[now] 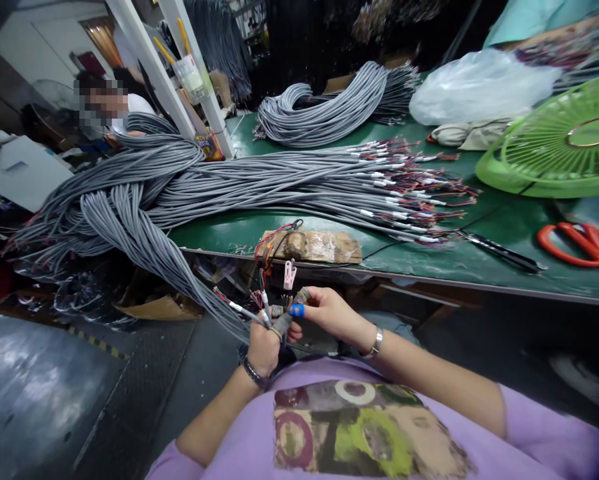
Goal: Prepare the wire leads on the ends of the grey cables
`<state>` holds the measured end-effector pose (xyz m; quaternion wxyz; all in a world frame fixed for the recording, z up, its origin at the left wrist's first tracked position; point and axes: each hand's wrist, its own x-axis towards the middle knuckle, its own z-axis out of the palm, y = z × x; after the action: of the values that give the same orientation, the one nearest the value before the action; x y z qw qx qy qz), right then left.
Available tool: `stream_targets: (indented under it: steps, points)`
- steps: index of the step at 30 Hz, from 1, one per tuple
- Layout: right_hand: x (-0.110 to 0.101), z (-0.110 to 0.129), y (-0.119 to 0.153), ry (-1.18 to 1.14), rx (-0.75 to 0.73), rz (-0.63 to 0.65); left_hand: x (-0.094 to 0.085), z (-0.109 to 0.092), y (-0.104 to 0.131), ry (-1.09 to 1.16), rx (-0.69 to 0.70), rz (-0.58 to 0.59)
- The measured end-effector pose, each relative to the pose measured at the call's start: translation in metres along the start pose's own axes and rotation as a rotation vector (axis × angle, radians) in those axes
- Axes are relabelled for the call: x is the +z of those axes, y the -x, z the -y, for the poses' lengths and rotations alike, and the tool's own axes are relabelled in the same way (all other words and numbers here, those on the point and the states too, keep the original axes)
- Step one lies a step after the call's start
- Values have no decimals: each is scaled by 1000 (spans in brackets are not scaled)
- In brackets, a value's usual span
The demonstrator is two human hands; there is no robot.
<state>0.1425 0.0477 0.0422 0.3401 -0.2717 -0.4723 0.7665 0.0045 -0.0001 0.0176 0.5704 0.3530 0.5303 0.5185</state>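
Observation:
Below the table edge, my left hand (267, 343) is closed around the ends of several grey cables (214, 313), whose stripped, coloured wire ends stick up past the fingers. My right hand (324, 313) meets it, thumb and finger pinched at the fine wire ends; a blue band and grey finger covers wrap some fingertips. What exactly lies in that pinch is too small to make out. Just above the hands, a pink clothes peg (289, 275) hangs by the wooden block (329, 247), which carries thin red and black leads.
A large bundle of grey cables (259, 177) lies along the green table (429, 267), with a coiled bundle (324, 113) behind. To the right are black tweezers (502, 252), red-handled scissors (579, 243), a green fan (559, 140) and a plastic bag (484, 87). Another person (104, 103) sits far left.

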Motion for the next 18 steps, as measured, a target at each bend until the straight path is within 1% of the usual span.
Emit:
stream_targets:
  steps: [4, 6, 8, 10, 11, 14, 15, 18]
  points:
    - [-1, -2, 0, 101, 0, -54, 3, -2, -2, 95, 32, -107]
    - [0, -4, 0, 131, -17, -34, 3, -2, -3, 133, 51, -144]
    - [0, -6, 1, 128, -22, 18, 2, -2, -3, 151, 50, -164]
    - [-1, -5, 2, 119, -10, 56, 0, -1, -3, 137, 36, -161]
    - [-2, -5, 2, 132, -3, 40, -1, -1, -3, 123, 30, -154]
    - [-4, -2, 0, 180, 0, -81, -4, -1, -1, 93, 19, -118]
    - [-4, -1, -1, 163, 5, -86, -4, 0, -1, 89, 12, -108]
    - [-1, -1, -4, 36, 31, 31, -4, 1, 0, 81, -12, -72]
